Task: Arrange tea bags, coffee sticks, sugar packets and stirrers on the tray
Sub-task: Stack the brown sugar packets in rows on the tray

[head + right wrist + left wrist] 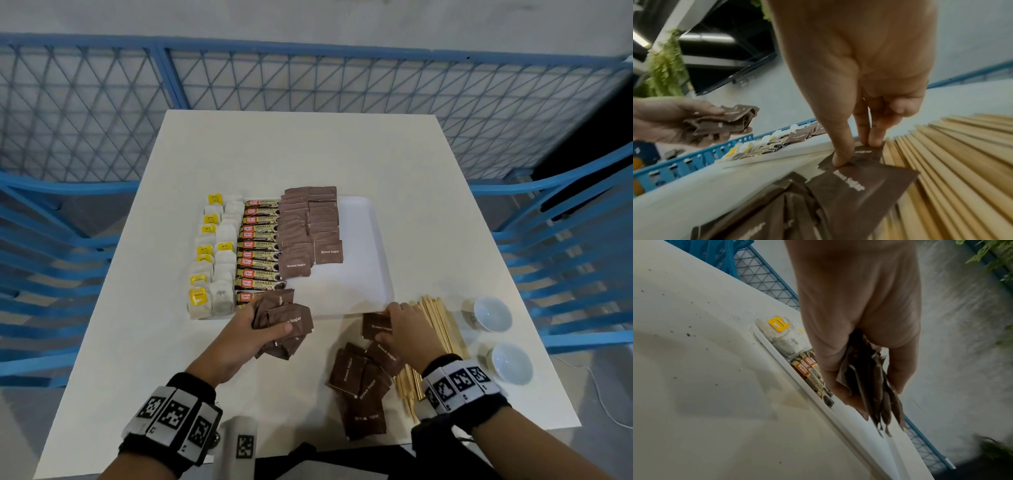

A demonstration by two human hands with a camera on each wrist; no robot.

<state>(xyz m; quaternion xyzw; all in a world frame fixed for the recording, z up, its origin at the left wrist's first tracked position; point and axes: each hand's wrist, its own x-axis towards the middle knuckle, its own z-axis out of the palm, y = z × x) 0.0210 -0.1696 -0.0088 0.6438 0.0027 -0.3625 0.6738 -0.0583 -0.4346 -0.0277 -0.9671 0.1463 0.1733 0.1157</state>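
A white tray (359, 257) holds rows of tea bags (215, 257), coffee sticks (260, 246) and brown sugar packets (308, 226); its right part is bare. My left hand (270, 329) hovers at the tray's near left corner and grips a bundle of sugar packets (287, 322), which the left wrist view shows edge-on (875, 394). My right hand (394, 322) is down on the table in front of the tray, where thumb and fingers pinch one sugar packet (869, 152). That packet lies beside the wooden stirrers (442, 325).
More loose sugar packets (363, 383) lie in a heap near the table's front edge, under my right wrist. Two small white bowls (493, 313) (512, 363) stand right of the stirrers. A blue mesh fence surrounds the table.
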